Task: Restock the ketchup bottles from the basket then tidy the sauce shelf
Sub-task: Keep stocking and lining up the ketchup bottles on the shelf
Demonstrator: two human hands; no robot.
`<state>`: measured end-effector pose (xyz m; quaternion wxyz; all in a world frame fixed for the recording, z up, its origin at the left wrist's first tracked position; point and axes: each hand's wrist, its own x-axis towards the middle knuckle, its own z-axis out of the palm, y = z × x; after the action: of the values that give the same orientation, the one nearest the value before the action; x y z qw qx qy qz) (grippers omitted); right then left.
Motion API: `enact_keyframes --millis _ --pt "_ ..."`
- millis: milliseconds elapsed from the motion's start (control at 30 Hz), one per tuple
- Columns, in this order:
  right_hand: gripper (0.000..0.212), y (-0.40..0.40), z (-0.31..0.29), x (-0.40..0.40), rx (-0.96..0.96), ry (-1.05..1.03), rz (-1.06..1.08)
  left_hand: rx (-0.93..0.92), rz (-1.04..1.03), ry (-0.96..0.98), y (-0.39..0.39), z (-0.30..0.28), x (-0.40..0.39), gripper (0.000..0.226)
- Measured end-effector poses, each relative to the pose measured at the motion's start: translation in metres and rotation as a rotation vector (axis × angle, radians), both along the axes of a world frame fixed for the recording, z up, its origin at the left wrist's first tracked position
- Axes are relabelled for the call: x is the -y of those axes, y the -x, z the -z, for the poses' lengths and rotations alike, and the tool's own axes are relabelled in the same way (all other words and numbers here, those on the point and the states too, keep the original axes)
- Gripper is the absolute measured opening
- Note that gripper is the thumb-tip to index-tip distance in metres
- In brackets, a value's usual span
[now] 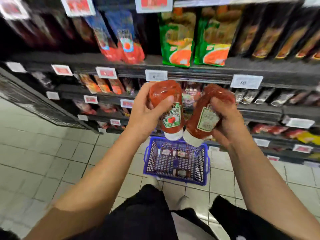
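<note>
Left hand (145,110): fingers wrapped round a ketchup bottle (168,108), cap down. Right hand (225,116): gripping a second ketchup bottle (206,113), tilted, white caps nearly touching. Below them, on the tiled floor (52,153): blue basket (204,163) holding two small dark bottles (174,153). Beyond: sauce shelf (199,77), blurred pouches.

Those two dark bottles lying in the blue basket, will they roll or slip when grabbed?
Both dark bottles lie on their sides in the blue basket, so they may roll if nudged. They look smooth and glossy, likely slippery. The material is too blurred to tell; treat them as breakable.
</note>
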<state>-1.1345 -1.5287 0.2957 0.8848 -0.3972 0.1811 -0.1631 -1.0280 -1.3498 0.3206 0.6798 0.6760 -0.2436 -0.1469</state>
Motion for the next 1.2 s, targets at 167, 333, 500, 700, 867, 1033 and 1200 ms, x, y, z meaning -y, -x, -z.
enact_keyframes --millis 167,333,500,700,867,1033,1200 --pt "0.045 -0.021 -0.061 0.009 0.086 0.190 -0.076 0.144 -0.008 0.044 -0.016 -0.058 0.005 0.034" --pt "0.057 -0.049 -0.108 0.020 0.093 0.510 -0.073 0.235 0.001 0.099 -0.050 -0.101 0.005 0.046" --pt "0.045 -0.088 -0.150 0.018 0.172 0.684 -0.005 0.317 -0.003 0.186 -0.101 -0.131 0.009 0.042" --pt "0.044 -0.144 -0.200 0.022 0.222 0.750 0.082 0.450 0.062 0.210 -0.173 -0.174 0.023 0.037" --pt "0.048 -0.189 -0.233 0.018 0.215 0.764 0.217 0.515 0.115 0.215 -0.226 -0.202 0.035 0.035" --pt "0.028 -0.219 -0.247 0.022 0.184 0.762 0.331 0.399 0.164 0.238 -0.257 -0.205 0.048 0.028" --pt "0.027 -0.238 -0.240 0.033 0.085 0.774 0.435 0.291 0.119 0.222 -0.265 -0.196 0.057 0.024"
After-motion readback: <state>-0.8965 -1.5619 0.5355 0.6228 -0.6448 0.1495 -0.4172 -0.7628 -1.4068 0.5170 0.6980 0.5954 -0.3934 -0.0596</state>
